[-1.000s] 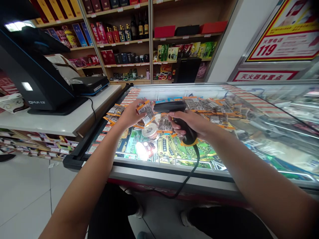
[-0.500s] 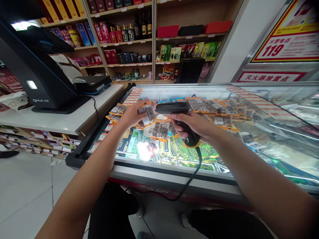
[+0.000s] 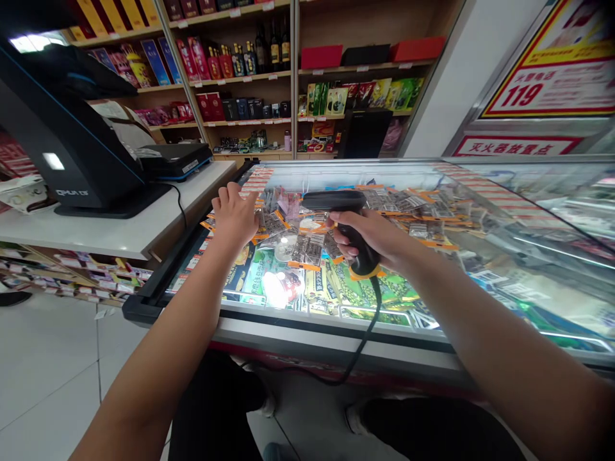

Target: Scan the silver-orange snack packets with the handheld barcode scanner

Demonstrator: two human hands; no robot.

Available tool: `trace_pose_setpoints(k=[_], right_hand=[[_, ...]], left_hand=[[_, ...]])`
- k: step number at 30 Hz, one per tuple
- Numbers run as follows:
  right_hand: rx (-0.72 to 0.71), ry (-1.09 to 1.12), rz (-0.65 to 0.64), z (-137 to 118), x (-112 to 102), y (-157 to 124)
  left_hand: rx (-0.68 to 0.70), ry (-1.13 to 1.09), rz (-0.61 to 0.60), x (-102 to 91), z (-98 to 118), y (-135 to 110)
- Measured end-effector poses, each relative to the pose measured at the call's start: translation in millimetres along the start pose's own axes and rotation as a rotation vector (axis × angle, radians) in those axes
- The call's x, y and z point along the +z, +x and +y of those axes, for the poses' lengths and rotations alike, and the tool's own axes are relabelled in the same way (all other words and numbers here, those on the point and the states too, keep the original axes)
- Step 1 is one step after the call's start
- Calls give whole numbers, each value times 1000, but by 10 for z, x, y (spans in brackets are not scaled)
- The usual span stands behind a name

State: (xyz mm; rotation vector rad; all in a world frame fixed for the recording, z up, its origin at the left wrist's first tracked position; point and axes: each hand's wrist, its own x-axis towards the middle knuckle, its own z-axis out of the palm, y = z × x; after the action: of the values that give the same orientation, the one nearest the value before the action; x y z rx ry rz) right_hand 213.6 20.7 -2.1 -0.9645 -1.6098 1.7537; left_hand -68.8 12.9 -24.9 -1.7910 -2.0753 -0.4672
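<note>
My right hand is wrapped round the grip of a black handheld barcode scanner, its head pointing left above the glass top. The scanner's cord hangs from the grip down over the front edge. My left hand is over the left end of the glass top, back of the hand toward me, fingers apart; no packet shows in it. Small clear packets with orange edges lie around it, one packet just to its right. A pair of packets lies below the scanner, and a larger heap spreads to the right.
The glass-topped freezer holds green and yellow bags. Left stands a white counter with a black checkout machine and a flat black device. Shelves of bottles and boxes line the back.
My left hand has let go of the packet it held and moved left, fingers spreading. The scanner stays in my right hand at nearly the same place. The view has shifted slightly.
</note>
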Motion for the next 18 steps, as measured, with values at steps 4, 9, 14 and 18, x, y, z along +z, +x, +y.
trace_pose_setpoints(k=[4,9,14,18], right_hand=[[10,8,15,-9,9,-3],[31,61,53,-21,21,-2],[31,63,34,-42,10,-14],[79,28,-26,-4,3,0]], left_hand=[[329,-182,-210,2,286,-110],[563,-334,-469,84,583,-221],[395,-407,-289,79,429,-124],[201,-434,-68,97,175,25]])
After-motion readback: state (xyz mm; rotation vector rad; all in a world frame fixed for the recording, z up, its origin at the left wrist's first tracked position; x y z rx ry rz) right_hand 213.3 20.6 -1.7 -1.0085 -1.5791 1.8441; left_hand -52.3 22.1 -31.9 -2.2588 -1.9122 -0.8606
